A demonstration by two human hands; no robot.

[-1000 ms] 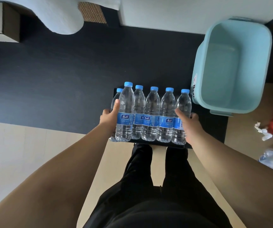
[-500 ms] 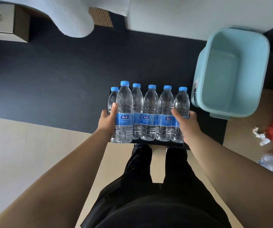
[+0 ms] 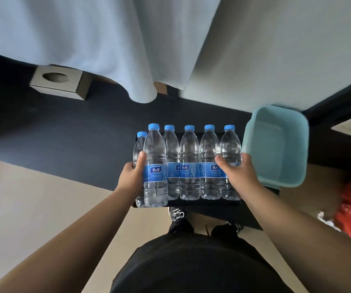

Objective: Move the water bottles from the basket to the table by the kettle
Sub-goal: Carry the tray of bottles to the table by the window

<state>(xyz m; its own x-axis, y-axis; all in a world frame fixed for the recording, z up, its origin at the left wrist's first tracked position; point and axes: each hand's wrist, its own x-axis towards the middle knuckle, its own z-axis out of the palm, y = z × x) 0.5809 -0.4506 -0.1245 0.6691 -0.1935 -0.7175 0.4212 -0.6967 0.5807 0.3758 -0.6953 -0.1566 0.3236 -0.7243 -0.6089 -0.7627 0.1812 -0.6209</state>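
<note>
Basket (image 3: 276, 149), mid-right, has slid down-frame and looks empty. Left hand (image 3: 129, 178) and right hand (image 3: 240, 176) grip the end bottles of the water bottles (image 3: 189, 161) row, frame centre. Kettle unseen; delivery judged pending.

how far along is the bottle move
Done: the basket sits empty, six bottles out of it. In hand: left hand and right hand squeeze the row's ends. Left: getting them to the table by the kettle; no kettle in view.
</note>
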